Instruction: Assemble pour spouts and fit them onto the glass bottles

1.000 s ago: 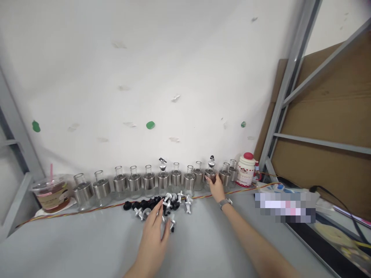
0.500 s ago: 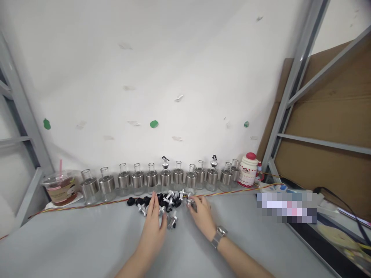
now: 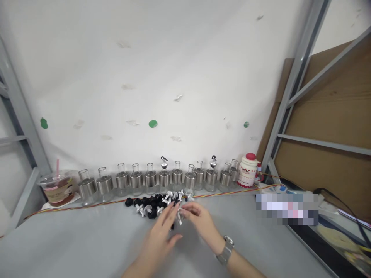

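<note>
My right hand, a watch on its wrist, has thumb and fingers closed on a small silver pour spout. Close beside it my left hand reaches in from the lower left, thumb held apart from the fingers and nothing seen in its grasp. Its fingertips are at the near edge of a pile of black caps and silver pour spouts, hiding part of it. Behind the pile stands a row of glass bottles with steel sleeves. Two bottles carry a pour spout in the neck.
A lidded drink cup with a pink straw stands far left. At the row's right end is a white and red jar. A twisted red and yellow wire crosses the grey table. Grey metal posts frame both sides.
My hands have come together at the pile's near right side. The right moved left and toward me with the silver spout; the left moved right and its thumb spread.
</note>
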A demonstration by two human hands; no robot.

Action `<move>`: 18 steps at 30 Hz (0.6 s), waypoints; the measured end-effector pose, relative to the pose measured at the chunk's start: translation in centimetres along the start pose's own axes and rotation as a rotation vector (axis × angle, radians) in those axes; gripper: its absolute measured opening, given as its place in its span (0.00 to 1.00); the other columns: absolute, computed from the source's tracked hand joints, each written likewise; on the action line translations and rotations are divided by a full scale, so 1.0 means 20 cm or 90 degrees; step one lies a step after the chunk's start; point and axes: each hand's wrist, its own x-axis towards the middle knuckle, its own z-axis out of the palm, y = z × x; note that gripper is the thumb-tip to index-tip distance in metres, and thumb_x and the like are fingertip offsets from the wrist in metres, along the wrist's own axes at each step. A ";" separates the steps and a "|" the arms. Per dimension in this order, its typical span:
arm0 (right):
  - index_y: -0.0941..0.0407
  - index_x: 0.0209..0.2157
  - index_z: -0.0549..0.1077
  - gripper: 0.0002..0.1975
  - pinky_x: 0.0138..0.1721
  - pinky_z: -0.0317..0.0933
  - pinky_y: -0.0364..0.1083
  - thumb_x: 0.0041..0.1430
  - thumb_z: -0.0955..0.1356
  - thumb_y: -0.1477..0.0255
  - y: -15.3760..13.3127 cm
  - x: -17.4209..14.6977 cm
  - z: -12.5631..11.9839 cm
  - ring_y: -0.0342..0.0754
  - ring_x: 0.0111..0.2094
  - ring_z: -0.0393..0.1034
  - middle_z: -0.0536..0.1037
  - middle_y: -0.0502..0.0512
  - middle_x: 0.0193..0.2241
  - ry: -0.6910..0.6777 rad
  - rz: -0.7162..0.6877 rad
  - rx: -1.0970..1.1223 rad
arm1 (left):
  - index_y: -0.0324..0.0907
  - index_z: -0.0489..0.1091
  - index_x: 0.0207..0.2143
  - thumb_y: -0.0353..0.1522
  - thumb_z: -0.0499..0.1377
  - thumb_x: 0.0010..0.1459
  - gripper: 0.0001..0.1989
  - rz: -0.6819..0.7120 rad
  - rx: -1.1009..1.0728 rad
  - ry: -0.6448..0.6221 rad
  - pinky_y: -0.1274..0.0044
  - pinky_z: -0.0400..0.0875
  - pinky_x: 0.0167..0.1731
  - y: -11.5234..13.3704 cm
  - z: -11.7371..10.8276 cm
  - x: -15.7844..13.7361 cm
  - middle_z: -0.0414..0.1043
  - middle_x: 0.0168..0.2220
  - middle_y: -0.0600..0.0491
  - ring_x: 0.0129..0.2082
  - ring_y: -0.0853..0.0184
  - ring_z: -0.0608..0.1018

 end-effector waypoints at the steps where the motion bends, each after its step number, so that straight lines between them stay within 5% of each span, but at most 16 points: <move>1: 0.58 0.29 0.71 0.17 0.31 0.64 0.45 0.48 0.66 0.58 -0.02 -0.01 0.02 0.47 0.27 0.70 0.75 0.53 0.24 -0.020 0.003 0.024 | 0.58 0.51 0.55 0.28 0.54 0.51 0.30 0.007 0.001 -0.010 0.69 0.62 0.50 0.01 0.00 -0.01 0.56 0.57 0.56 0.53 0.63 0.64; 4: 0.58 0.28 0.73 0.17 0.29 0.64 0.45 0.49 0.65 0.57 -0.04 -0.03 0.04 0.47 0.26 0.70 0.76 0.53 0.22 -0.050 0.013 0.050 | 0.56 0.59 0.51 0.28 0.49 0.54 0.23 0.004 -0.034 0.030 0.71 0.64 0.48 -0.01 0.00 -0.01 0.64 0.52 0.55 0.49 0.65 0.69; 10: 0.57 0.34 0.72 0.10 0.36 0.60 0.47 0.51 0.64 0.68 0.01 -0.01 -0.02 0.47 0.31 0.66 0.73 0.54 0.31 0.023 -0.025 -0.029 | 0.46 0.72 0.38 0.34 0.56 0.51 0.12 -0.159 -0.218 0.165 0.73 0.71 0.36 -0.10 -0.01 0.05 0.73 0.34 0.52 0.33 0.65 0.76; 18: 0.52 0.38 0.71 0.13 0.45 0.55 0.44 0.52 0.63 0.81 -0.07 -0.09 0.02 0.46 0.41 0.62 0.70 0.51 0.37 -0.232 -0.218 -0.328 | 0.45 0.72 0.40 0.34 0.55 0.50 0.13 -0.177 -0.218 0.221 0.72 0.72 0.31 -0.12 -0.05 0.07 0.66 0.31 0.54 0.29 0.67 0.73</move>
